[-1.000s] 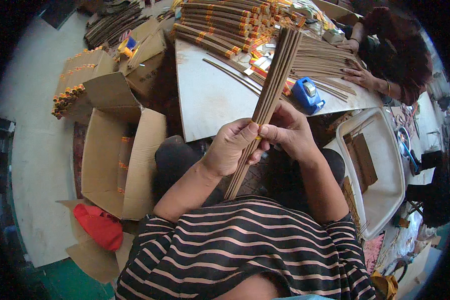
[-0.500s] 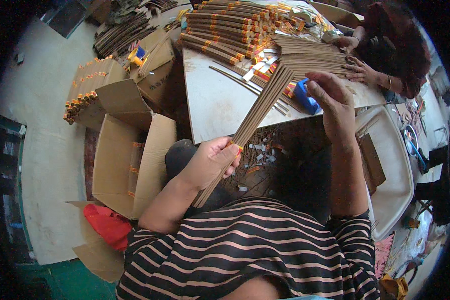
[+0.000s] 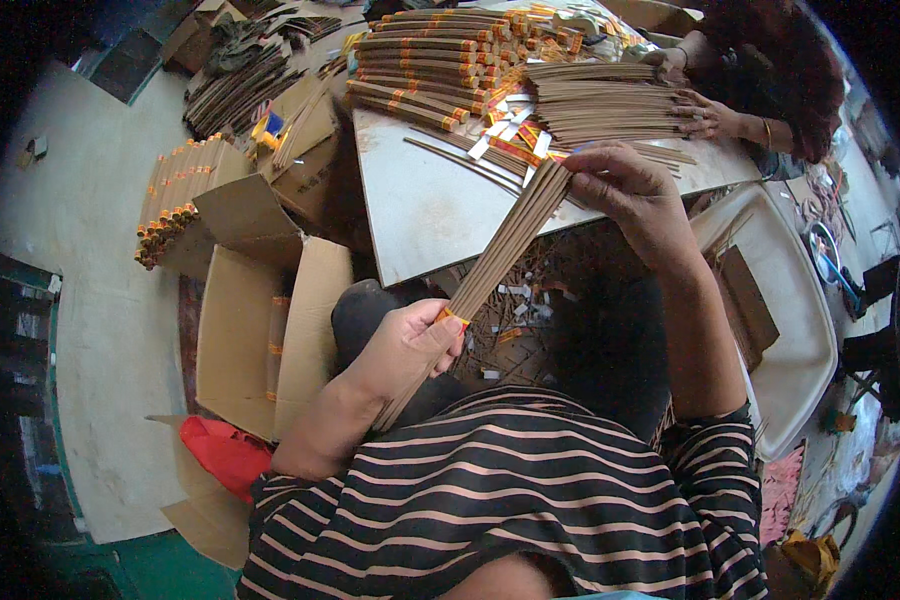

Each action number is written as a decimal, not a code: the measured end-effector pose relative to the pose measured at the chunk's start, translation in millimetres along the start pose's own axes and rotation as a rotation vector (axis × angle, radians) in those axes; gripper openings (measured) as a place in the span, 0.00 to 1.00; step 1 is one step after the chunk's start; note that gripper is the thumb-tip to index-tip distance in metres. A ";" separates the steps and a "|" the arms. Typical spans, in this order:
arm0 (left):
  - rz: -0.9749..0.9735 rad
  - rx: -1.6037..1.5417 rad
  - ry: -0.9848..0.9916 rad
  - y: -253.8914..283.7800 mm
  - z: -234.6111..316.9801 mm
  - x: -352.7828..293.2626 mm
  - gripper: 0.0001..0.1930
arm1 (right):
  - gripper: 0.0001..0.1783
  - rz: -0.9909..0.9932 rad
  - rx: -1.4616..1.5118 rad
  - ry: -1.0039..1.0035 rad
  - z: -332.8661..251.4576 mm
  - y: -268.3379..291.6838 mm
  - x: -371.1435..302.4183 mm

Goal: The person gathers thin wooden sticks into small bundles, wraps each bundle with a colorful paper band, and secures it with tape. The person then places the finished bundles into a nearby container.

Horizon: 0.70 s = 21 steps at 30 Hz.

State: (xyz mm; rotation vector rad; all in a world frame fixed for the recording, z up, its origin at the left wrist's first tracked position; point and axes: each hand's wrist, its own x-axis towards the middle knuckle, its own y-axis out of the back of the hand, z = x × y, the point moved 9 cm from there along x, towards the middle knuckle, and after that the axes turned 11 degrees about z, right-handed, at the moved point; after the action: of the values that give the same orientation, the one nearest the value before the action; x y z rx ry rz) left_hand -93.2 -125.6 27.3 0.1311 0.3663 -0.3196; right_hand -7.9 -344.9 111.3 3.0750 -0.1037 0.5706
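My left hand [image 3: 415, 345] is closed around the lower half of a bundle of brown incense sticks [image 3: 505, 240]. A red and yellow paper band [image 3: 454, 319] wraps the bundle beside my thumb. The bundle slants up and to the right over the gap in front of my lap. At its upper end my right hand [image 3: 630, 195] has thumb and fingertips closed on the stick ends. Behind that end lie loose red, yellow and white paper strips [image 3: 515, 135] on the white table [image 3: 410, 200].
Banded incense bundles [image 3: 420, 65] are stacked on the table. Across it, a co-worker's hand [image 3: 705, 115] rests on loose sticks [image 3: 600, 105]. An open cardboard box [image 3: 315, 340] stands at my left, near more bundles [image 3: 175, 195]. A white tub [image 3: 805, 340] is at my right.
My right hand has moved left and down onto the bundle's upper end, its fingers closing there. The left hand and bundle have shifted slightly left and down.
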 end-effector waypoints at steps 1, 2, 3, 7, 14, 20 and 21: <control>0.004 0.015 0.003 -0.8 -0.5 -0.8 0.12 | 0.08 -0.015 -0.026 0.004 -0.3 0.7 -1.7; 0.001 0.010 0.003 -1.6 -1.5 -1.3 0.12 | 0.08 -0.031 -0.053 0.009 -1.1 2.0 -3.3; -0.004 0.008 0.004 -3.3 -1.9 -1.3 0.12 | 0.08 -0.043 -0.079 0.013 -1.8 4.7 -4.9; 0.000 -0.008 0.000 -10.3 -0.5 0.0 0.12 | 0.08 -0.030 -0.089 0.027 5.7 14.1 -7.7; 0.021 0.012 0.064 -20.5 -4.2 0.0 0.11 | 0.07 -0.012 -0.131 0.028 1.6 23.7 -11.9; -0.020 -0.001 0.063 -25.5 -4.4 1.9 0.12 | 0.06 0.010 -0.115 0.052 2.1 30.1 -12.9; -0.028 -0.017 0.061 -27.0 -4.2 1.8 0.12 | 0.06 0.011 -0.099 0.069 0.4 30.0 -14.0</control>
State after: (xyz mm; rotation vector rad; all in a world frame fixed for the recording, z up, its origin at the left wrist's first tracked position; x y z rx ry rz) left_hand -101.9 -150.7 21.0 0.1195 0.4311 -0.3408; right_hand -22.9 -374.0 105.9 2.9572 -0.1431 0.6501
